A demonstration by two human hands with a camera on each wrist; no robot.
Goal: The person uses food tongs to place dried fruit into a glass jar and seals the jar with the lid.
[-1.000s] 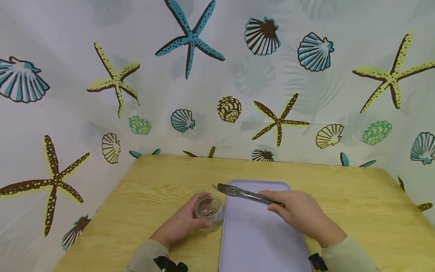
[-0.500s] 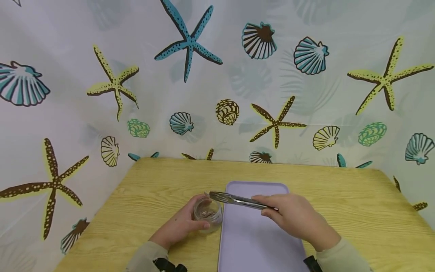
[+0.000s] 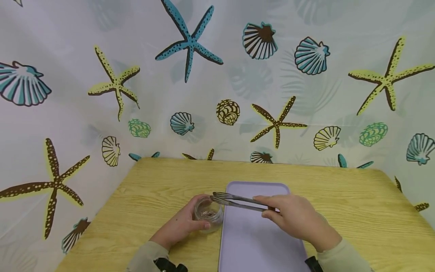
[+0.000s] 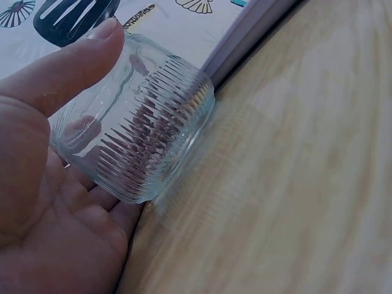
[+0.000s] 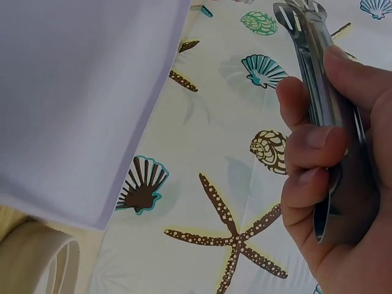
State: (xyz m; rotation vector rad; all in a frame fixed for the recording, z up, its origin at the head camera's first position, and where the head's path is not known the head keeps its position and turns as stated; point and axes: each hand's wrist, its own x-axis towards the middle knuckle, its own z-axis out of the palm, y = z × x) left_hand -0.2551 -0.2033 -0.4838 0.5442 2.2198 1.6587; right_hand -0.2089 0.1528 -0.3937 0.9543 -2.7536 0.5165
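Note:
A ribbed clear glass jar stands on the table just left of a lilac tray. My left hand holds it round its side, thumb in front. Through the glass in the left wrist view, small brownish pieces lie at the bottom; their kind is unclear. My right hand grips metal tongs by the handle end. Their slotted tips are spread apart at the jar's right rim, with nothing seen between them. Fingers curl round the tongs in the right wrist view.
A pale round container shows at the lower left of the right wrist view, mostly cut off; in the head view my right hand hides nearly all of it. The wood-grain table ends at a shell-and-starfish printed cloth.
My right hand has brought the tongs left and down to the jar. The small piece seen at their tips is gone from there, and the tips have spread. The left hand keeps its hold.

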